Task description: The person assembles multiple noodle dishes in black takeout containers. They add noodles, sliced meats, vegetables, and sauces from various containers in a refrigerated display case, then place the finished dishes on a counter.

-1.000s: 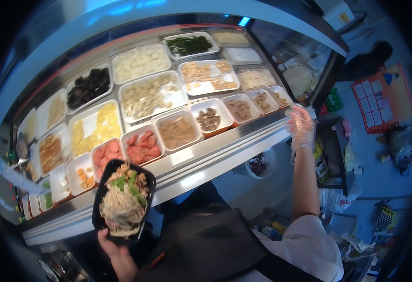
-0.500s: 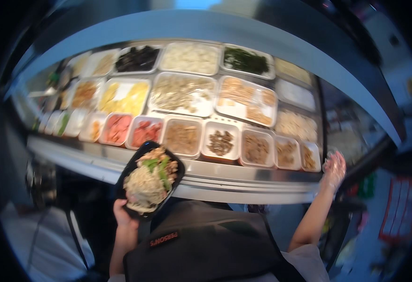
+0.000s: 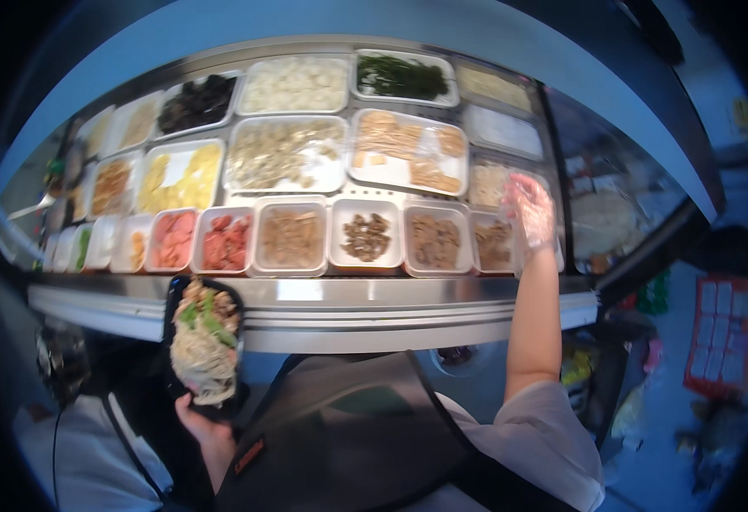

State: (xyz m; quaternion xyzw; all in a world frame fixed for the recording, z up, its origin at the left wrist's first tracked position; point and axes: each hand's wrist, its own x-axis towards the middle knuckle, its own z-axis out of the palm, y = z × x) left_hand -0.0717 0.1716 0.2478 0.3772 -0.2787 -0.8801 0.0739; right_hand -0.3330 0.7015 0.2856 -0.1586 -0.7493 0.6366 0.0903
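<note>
- Food trays (image 3: 324, 177) glow brightly, dim blue surrounding them!
- Glare glints off the steel ledge (image 3: 374, 291)!
- Right hand (image 3: 529, 210) looks slightly blurred.
- Fisheye edges bend, darkening to black.

The black tray (image 3: 171, 320) in the left hand (image 3: 208, 429) is smooth moulded plastic. A thin, clear plastic glove (image 3: 539, 229) lies wrinkled and glossy over the right hand (image 3: 527, 203). The front-row tubs (image 3: 340, 220) are smooth white plastic; the counter ledge (image 3: 374, 289) behind the ridged white rail (image 3: 374, 338) is metal with a satin gleam. The apron (image 3: 348, 435) is dark and matt, the sleeve (image 3: 549, 435) soft, matt cloth. The blurred vessel (image 3: 62, 363) at far left is perhaps shiny metal
</note>
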